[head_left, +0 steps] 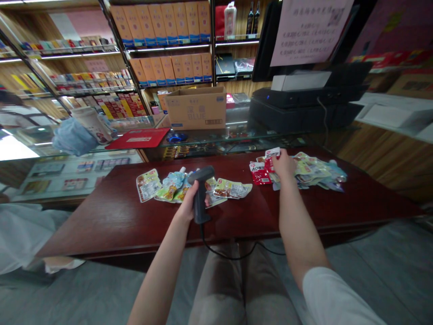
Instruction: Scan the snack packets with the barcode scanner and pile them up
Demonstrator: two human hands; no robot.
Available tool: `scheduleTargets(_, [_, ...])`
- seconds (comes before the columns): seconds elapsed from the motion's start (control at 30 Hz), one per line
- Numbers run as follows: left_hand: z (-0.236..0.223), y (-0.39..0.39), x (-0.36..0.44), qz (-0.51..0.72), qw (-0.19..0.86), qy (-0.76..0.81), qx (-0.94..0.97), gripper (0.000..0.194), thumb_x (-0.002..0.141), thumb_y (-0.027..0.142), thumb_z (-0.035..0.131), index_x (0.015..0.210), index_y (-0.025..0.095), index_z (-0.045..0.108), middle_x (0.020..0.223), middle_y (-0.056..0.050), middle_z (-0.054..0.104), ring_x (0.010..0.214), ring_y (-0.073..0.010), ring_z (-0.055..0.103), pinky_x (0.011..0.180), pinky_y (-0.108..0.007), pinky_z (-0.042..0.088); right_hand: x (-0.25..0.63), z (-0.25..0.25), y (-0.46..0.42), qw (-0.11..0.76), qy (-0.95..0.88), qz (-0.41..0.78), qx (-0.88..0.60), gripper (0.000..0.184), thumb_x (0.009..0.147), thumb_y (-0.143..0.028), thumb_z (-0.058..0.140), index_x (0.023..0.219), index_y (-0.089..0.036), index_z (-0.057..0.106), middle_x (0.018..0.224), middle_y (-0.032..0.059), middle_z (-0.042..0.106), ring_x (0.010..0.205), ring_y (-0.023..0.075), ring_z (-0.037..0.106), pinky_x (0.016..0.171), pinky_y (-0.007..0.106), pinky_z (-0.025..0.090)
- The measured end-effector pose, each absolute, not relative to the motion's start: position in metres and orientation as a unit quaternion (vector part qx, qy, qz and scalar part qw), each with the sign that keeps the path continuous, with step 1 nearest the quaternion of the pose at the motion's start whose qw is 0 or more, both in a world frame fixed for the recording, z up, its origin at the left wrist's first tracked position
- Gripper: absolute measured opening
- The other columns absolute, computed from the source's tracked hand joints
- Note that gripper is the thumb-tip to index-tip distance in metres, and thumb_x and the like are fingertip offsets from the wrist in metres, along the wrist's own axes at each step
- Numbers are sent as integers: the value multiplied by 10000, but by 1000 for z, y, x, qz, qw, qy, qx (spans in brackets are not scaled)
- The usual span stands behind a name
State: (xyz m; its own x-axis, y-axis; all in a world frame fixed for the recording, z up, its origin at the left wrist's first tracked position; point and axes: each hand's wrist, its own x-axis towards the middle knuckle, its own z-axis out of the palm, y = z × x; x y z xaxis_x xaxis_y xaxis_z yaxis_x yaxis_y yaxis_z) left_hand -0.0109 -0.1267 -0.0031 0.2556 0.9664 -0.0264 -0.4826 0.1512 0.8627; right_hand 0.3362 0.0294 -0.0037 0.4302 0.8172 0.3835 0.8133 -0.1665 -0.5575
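Note:
My left hand (189, 203) is wrapped round the handle of a dark grey barcode scanner (200, 194), held above the table with its cable hanging down. Behind and beside the scanner lie several snack packets (176, 185), green, blue and clear. My right hand (284, 163) grips a small red-and-white packet (272, 154) at the left side of a second pile. Another red packet (260, 174) lies just below it. The rest of that pile, pale green and bluish packets (313, 169), spreads to the right of my right hand. My right fingertips are partly hidden.
The dark red table (111, 216) meets a glass counter bearing a cardboard box (196, 108), a red folder (138, 138) and a cup (91, 124) beside blue cloth. A monitor (267, 45) stands over a black till (287, 108) at the right. The scanner cable (233, 258) loops past the table's front edge.

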Motion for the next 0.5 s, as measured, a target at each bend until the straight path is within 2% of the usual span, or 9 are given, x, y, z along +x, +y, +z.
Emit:
scheduleTargets(0.1, [-4, -126, -12, 522, 700, 313, 374, 595, 720, 730, 692, 874, 157, 647, 502, 11, 514, 458, -108, 519, 476, -215, 448, 339, -4, 26, 375, -509, -37, -774, 467, 842, -227, 594, 1277, -59, 563, 1276, 319, 584, 1253, 457, 510, 1021, 630, 345])
scheduleTargets(0.2, [-5, -125, -14, 518, 704, 322, 364, 595, 723, 737, 680, 881, 164, 640, 518, 8, 531, 457, -115, 525, 472, -224, 449, 327, -2, 27, 448, -504, -57, -737, 546, 818, -194, 624, 1344, -95, 513, 1404, 295, 493, 1321, 428, 441, 1058, 643, 310])
scheduleTargets(0.27, [-5, -124, -15, 523, 700, 331, 357, 599, 721, 739, 677, 878, 162, 637, 518, 8, 531, 454, -114, 521, 466, -221, 442, 311, -1, 27, 483, -560, -5, -673, 437, 831, -220, 628, 1259, -145, 585, 1303, 226, 592, 1221, 366, 530, 1044, 592, 367])
scheduleTargets(0.33, [-5, -123, -15, 533, 692, 340, 349, 597, 720, 736, 679, 875, 161, 632, 513, 11, 526, 453, -110, 514, 465, -216, 436, 292, -1, 26, 467, -646, 131, -589, 305, 819, -280, 675, 1102, -167, 670, 1029, 144, 703, 969, 289, 638, 941, 491, 474])
scheduleTargets(0.4, [-5, -122, -16, 536, 688, 347, 345, 599, 714, 736, 682, 876, 162, 625, 517, 12, 529, 454, -105, 509, 468, -209, 431, 273, -6, 24, 400, -709, 275, -511, 290, 735, -351, 782, 957, -174, 725, 815, 79, 715, 750, 233, 648, 810, 414, 523])
scheduleTargets(0.5, [-5, -122, -17, 535, 686, 351, 346, 612, 699, 745, 687, 882, 165, 620, 527, 12, 540, 456, -99, 507, 467, -200, 422, 251, -15, 19, 289, -743, 393, -458, 387, 547, -368, 911, 851, -179, 763, 721, 44, 715, 619, 199, 637, 694, 355, 527])
